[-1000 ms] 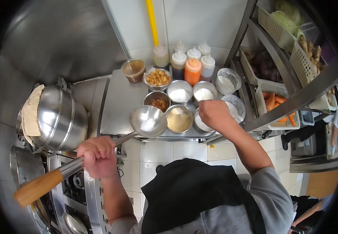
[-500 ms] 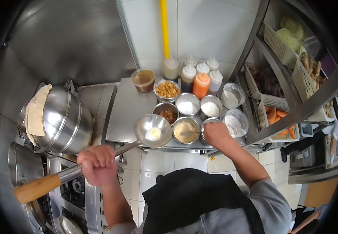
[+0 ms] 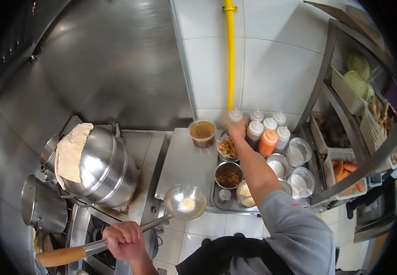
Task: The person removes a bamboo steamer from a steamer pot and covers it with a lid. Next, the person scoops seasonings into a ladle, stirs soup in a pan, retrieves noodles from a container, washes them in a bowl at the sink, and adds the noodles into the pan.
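My left hand (image 3: pixel 124 239) is wrapped round the handle of a large metal ladle (image 3: pixel 185 188), whose bowl holds pale powder (image 3: pixel 187 205). My right arm stretches over the tray, and my right hand (image 3: pixel 236 128) is closed round a squeeze bottle (image 3: pixel 235 114) at the back, by the wall. Just below that hand sits a bowl of brown chunks (image 3: pixel 228 147). Several other squeeze bottles, one of them orange (image 3: pixel 267 143), stand to its right. A bowl of dark red-brown seasoning (image 3: pixel 228 175) is nearer me, beside a bowl of yellowish powder (image 3: pixel 245 194) partly covered by my arm.
A tub of brown sauce (image 3: pixel 202 133) stands on the steel counter (image 3: pixel 182 158). At left are a big metal pot with a cloth (image 3: pixel 73 153), a tall pot (image 3: pixel 44 204) and the stove. Shelves at right hold baskets of carrots (image 3: pixel 344 173) and cabbage (image 3: pixel 358 82).
My right hand has left the bowls at the front right and reached back to the squeeze bottle, taking hold of it. The camera view has shifted. My left hand still holds the ladle.
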